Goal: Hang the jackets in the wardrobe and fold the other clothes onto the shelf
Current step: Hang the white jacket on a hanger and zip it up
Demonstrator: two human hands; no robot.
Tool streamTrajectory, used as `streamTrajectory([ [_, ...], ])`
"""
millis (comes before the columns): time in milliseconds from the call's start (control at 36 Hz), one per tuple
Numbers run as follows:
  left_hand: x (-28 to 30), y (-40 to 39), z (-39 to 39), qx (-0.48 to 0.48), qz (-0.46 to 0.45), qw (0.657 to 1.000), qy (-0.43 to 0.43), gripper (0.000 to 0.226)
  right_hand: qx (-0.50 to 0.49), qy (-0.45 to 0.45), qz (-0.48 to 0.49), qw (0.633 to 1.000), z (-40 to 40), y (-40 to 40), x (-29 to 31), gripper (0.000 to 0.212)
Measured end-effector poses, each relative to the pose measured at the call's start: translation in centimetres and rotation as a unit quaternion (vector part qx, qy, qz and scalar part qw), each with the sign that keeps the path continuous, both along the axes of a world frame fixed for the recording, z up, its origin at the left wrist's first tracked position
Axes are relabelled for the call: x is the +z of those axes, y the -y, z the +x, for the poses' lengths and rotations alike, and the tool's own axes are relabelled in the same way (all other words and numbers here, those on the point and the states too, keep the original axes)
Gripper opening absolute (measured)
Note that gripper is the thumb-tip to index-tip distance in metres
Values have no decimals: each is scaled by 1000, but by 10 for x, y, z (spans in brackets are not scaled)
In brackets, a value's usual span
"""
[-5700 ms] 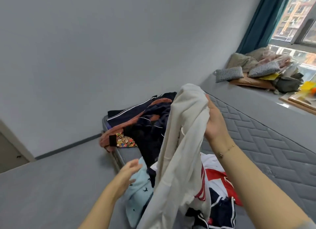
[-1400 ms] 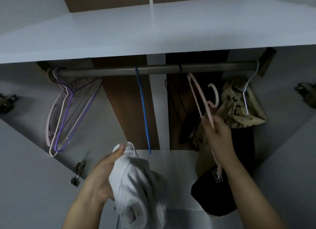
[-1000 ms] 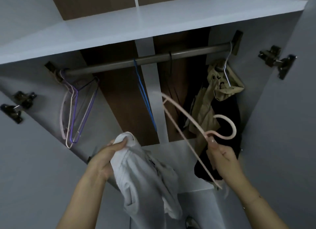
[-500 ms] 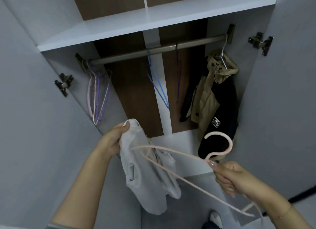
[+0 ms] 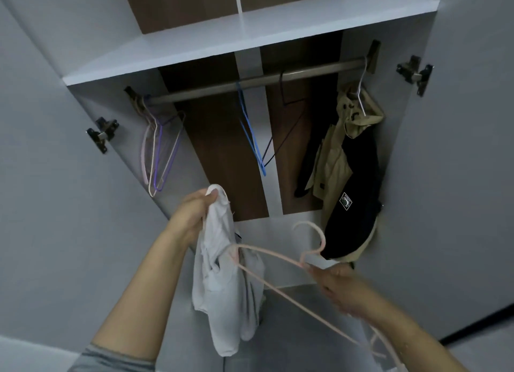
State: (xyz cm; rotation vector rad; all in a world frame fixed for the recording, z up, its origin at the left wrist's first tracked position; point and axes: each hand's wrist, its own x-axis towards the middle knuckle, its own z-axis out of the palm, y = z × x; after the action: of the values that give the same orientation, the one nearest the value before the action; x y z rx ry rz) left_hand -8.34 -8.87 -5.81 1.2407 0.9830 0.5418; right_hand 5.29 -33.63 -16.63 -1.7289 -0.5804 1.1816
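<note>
The left hand (image 5: 192,218) grips the top of a white jacket (image 5: 225,282), which hangs down. The right hand (image 5: 342,291), at 5 o'clock, is curled round a pink hanger (image 5: 267,263). At 2 o'clock a tan and black jacket (image 5: 350,177) hangs on the rail (image 5: 250,83); its small badge cannot be read.

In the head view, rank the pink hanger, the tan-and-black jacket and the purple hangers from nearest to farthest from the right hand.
1. Pink hanger: gripped in the right hand.
2. Tan-and-black jacket: hanging just above it, at the rail's right end.
3. Purple hangers: far left end of the rail.
</note>
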Motion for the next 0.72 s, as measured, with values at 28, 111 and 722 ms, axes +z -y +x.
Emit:
streamTrajectory([
  [28, -1, 5, 4, -12, 13, 1000, -13, 16, 6, 0, -2, 1000, 1, -2, -1, 63],
  [111, -4, 21, 15, -56, 52, 996, -56, 18, 62, -18, -8, 998, 3, -6, -7, 67],
  [722, 19, 108, 55, -128, 487, 854, -130, 17, -80, 172, 246, 951, 32, -21, 10, 56],
])
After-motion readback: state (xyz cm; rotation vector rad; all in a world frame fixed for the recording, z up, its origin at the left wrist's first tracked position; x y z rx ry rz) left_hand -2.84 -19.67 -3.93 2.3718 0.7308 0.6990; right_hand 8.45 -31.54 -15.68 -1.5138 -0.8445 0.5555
